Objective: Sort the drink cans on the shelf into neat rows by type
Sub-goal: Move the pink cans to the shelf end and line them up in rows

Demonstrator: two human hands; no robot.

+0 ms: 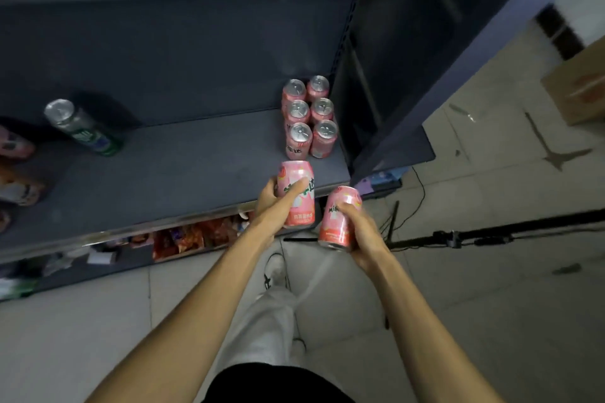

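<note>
Left hand (273, 203) fingers curl round pink can (296, 193), upright at shelf (183, 173) front edge. Right hand (358, 229) fingers wrap second pink can (339, 217), top tilted toward shelf.

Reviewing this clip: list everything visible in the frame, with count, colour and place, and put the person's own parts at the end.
standing pink cans: six, pink, two rows of three at the right end of the shelf
held pink cans: two, pink, one in each hand at the shelf's front edge
green can: one, green and silver, alone on the left of the shelf
shelf: one, dark grey, fills the upper left
snack packets: several, red and orange, on the lower shelf below
cardboard box: one, brown, on the floor at far right
black pole: one, black, lying across the floor at right
left hand: grips one pink can
right hand: grips the other pink can
</note>
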